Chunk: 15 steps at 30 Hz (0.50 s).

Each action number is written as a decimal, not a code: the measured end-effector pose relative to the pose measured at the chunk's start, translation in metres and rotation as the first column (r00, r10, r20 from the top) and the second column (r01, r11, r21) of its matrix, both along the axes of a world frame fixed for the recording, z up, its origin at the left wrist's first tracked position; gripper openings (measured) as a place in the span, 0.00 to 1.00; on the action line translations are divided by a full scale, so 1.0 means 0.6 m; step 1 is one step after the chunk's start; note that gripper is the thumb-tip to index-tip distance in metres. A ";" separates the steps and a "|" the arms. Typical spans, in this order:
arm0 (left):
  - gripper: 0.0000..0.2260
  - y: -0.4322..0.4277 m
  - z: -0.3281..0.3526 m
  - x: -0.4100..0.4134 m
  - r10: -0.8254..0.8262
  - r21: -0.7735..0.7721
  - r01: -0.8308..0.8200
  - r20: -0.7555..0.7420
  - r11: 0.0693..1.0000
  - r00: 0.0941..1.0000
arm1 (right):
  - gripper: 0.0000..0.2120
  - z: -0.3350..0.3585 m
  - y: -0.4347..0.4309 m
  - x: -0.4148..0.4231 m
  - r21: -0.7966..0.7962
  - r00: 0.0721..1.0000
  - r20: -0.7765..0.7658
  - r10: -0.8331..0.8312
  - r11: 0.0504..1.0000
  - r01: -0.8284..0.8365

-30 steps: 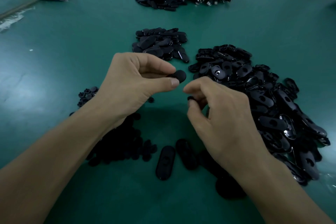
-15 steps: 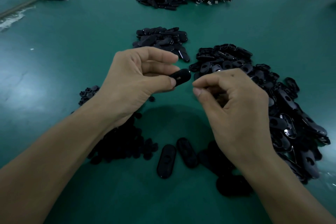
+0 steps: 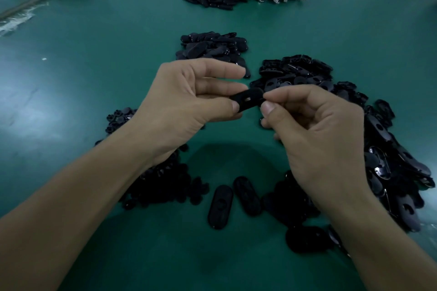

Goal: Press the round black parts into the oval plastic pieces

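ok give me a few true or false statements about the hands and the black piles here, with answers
1. The left hand holds a black oval plastic piece between thumb and fingers. True.
2. The right hand lies flat on the green table mat. False: it is raised, pinching the oval piece's end.
3. Two loose oval pieces lie on the mat between the forearms. True.
4. The large heap of oval pieces is on the person's left. False: it is on the right; the pile of small round black parts is on the left.
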<state>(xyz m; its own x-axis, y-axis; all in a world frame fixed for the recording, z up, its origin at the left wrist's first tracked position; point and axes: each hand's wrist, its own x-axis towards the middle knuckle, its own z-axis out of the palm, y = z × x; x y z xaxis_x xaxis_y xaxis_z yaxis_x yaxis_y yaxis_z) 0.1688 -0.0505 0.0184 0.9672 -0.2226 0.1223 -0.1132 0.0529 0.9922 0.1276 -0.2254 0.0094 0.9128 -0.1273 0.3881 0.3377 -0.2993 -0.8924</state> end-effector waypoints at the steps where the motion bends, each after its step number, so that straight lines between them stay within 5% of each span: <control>1: 0.17 0.000 0.000 0.000 -0.001 0.026 0.001 0.012 1.000 1.000 | 0.09 0.000 -0.001 0.001 0.001 1.000 -0.006 0.001 1.000 -0.001; 15: 0.18 -0.007 0.004 -0.006 -0.062 0.062 0.056 0.088 0.996 0.994 | 0.11 0.005 0.000 0.000 -0.076 1.000 -0.013 0.006 0.997 -0.007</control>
<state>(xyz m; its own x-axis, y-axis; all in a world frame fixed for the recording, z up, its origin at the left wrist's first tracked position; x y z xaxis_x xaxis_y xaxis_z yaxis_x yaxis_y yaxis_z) 0.1652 -0.0544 0.0205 0.9379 -0.2884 0.1929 -0.2004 0.0037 0.9797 0.1276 -0.2252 0.0125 0.9184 -0.0918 0.3848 0.3287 -0.3643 -0.8714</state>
